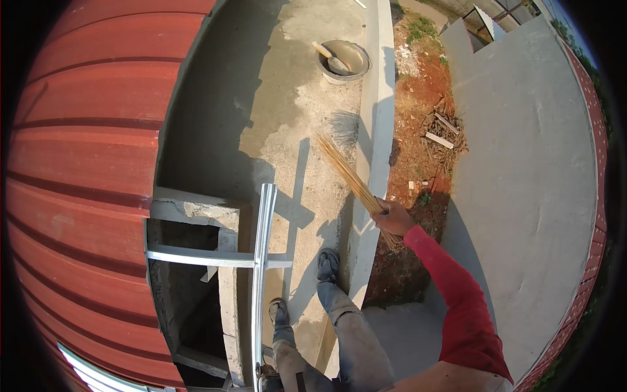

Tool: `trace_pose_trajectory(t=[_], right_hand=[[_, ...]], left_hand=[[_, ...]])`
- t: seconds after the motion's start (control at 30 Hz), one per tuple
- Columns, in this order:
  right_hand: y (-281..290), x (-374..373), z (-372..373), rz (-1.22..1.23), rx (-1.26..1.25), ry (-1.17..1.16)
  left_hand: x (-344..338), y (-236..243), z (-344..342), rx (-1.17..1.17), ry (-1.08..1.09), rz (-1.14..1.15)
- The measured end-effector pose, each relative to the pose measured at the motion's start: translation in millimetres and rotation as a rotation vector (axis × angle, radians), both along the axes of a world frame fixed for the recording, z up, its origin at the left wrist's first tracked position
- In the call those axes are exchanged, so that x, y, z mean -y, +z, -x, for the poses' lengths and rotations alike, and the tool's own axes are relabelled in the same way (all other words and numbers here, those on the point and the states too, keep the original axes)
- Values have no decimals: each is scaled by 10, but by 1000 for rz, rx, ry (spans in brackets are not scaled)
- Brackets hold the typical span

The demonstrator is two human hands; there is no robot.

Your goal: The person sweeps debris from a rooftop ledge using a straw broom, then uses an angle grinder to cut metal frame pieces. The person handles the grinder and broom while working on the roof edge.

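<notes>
Our right hand (393,218) is gripping the stick broom (351,178), angling it far left over the walkway (323,179). Gritty patches are seemingly remaining; what is done, and our unseen left hand's grip, we cannot tell.

A trowel (337,65) lies in the bucket (356,59) beyond the stick broom (353,179).
</notes>
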State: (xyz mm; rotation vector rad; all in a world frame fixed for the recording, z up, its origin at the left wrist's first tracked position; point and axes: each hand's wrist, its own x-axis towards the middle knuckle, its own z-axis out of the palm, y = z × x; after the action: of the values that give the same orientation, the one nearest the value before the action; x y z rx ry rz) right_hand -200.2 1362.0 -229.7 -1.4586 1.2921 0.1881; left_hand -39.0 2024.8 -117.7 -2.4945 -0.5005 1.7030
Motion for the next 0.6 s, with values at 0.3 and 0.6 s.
trace_pose_trajectory(t=[0.3, 0.6], right_hand=[[-1105, -2058, -10, -456, -73, 667], [-1270, 1248, -698, 399, -154, 225]], left_hand=[[188, 632, 207, -15, 126, -21], [454, 700, 387, -2, 201, 65]])
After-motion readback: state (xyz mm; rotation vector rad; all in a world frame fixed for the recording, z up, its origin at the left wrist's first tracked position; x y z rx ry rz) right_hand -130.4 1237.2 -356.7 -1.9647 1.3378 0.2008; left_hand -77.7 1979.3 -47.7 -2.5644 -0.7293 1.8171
